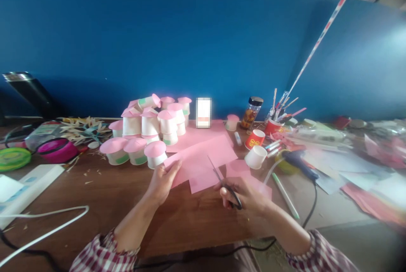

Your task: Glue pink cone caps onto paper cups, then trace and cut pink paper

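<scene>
My left hand pinches the near left edge of a pink paper sheet lying on the wooden table. My right hand grips black-handled scissors, whose blades point up and left over the pink paper. More pink paper pieces lie under and beside the right hand. Just beyond the left hand stands a pile of white paper cups with pink round tops.
A white cup and red cups stand right of the paper, with a jar, a cup of brushes, a glue gun and a green pen. White cable, coloured tape rolls and wood scraps lie left.
</scene>
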